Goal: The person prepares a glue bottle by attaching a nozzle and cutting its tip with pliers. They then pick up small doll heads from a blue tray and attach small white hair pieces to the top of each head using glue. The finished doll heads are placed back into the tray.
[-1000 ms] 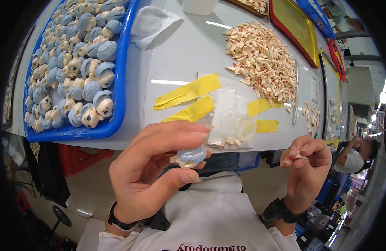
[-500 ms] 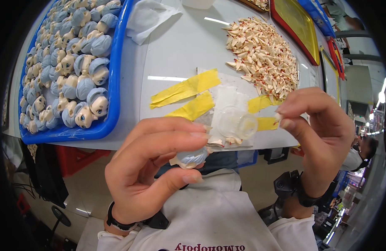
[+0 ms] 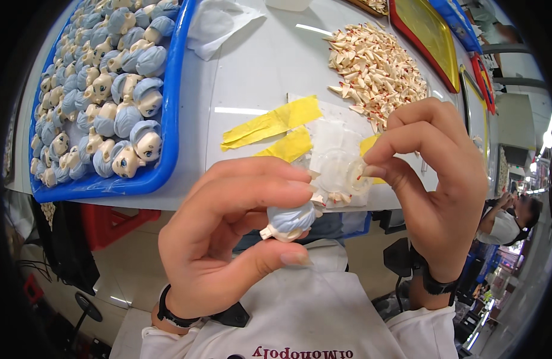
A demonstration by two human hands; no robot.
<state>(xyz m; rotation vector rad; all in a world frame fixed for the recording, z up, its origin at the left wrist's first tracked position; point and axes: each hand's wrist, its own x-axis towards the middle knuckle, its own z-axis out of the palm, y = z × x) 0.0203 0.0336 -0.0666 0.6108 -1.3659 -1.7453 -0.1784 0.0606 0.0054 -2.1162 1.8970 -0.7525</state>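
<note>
My left hand (image 3: 228, 239) pinches a small doll head (image 3: 291, 220) with pale blue hair between thumb and fingers, just below the table edge. My right hand (image 3: 434, 179) is raised beside it, its thumb and forefinger closed at a tiny part I cannot make out, over a clear round dish (image 3: 339, 170) taped down with yellow tape (image 3: 270, 122). The two hands are close together, with the fingertips a few centimetres apart.
A blue tray (image 3: 168, 113) full of blue-haired doll heads lies at the left. A heap of small cream ear-like parts (image 3: 378, 66) lies at the back right, beside yellow trays with red rims (image 3: 428, 36). A white cloth (image 3: 219, 24) lies behind. Another person (image 3: 503, 221) sits at the far right.
My right hand has risen from low at the right up over the clear dish and moved in toward the left hand. The left hand keeps hold of the doll head.
</note>
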